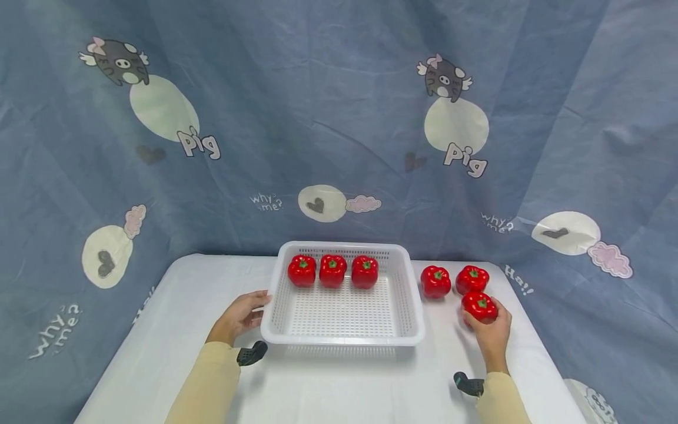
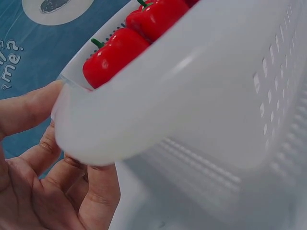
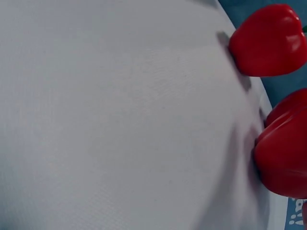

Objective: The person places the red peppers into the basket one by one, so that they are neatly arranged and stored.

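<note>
Cream sleeves at bottom lead to my left hand, pinching the white basket at centre, and right hand, curled round a red bell pepper at right. I'd lift it clear of the bell pepper behind.

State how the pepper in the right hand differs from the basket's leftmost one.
The held pepper is gripped by the right hand; the leftmost pepper is untouched. The held pepper is outside the basket, to its right; the leftmost pepper stands inside it. Both are red and glossy, with green stems.
</note>
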`<state>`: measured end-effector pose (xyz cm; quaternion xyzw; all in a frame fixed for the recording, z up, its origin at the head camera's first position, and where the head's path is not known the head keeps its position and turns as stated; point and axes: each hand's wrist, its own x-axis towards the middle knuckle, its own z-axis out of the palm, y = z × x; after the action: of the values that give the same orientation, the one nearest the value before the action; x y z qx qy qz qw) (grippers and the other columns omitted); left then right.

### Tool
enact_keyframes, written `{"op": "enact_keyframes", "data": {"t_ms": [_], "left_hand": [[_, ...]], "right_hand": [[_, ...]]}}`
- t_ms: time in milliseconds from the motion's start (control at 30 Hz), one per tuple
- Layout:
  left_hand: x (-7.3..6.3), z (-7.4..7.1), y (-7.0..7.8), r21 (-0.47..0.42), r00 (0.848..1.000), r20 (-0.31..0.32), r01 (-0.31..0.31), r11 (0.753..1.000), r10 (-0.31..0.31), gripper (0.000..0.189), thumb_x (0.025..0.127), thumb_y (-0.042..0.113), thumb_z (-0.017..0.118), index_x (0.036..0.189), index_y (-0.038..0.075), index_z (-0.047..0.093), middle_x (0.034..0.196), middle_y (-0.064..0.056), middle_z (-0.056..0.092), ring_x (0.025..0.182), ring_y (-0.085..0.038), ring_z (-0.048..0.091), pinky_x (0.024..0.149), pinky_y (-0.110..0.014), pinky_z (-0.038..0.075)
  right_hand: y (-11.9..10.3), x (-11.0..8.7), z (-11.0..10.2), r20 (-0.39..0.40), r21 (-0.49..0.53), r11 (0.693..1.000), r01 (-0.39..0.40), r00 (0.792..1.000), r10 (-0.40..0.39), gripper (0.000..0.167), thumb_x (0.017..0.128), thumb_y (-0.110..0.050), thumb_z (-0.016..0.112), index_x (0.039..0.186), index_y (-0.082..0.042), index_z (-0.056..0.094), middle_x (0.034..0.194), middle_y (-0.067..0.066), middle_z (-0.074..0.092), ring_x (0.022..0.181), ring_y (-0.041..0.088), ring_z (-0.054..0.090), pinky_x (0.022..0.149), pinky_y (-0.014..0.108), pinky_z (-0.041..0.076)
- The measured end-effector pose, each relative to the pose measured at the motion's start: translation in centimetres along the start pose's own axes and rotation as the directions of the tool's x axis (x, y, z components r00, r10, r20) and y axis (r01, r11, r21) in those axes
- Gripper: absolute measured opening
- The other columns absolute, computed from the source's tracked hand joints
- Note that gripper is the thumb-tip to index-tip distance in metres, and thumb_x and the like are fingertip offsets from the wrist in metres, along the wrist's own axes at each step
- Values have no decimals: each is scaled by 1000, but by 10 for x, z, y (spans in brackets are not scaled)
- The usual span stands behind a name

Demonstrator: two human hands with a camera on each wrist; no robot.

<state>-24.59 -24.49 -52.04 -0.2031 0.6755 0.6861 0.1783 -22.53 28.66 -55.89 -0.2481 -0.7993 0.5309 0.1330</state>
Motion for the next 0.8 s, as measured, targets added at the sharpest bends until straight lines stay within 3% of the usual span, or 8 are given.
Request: {"op": "enact_keyframes", "data": {"t_ms": [400,800], "left_hand": [[-1,-1,1,-7,1000,4,12,1000,-12,52,93,22,64,138,1,47,139,-21,47,107,-27,56,86,-37,55],[1,0,0,-8,1000,-6,-5,1000,5,52,93,22,65,138,2,48,139,-21,47,110,-31,56,89,-40,55]], "right_hand": [[6,-3,3,-10,-6,1000,-26,1000,26,87,86,-14,72,151,-2,15,152,25,20,143,40,15,112,58,25],[12,0,2,-25,7,1000,-15,1000,15,90,87,-30,72,152,-5,16,153,23,21,142,40,17,111,56,26]]}}
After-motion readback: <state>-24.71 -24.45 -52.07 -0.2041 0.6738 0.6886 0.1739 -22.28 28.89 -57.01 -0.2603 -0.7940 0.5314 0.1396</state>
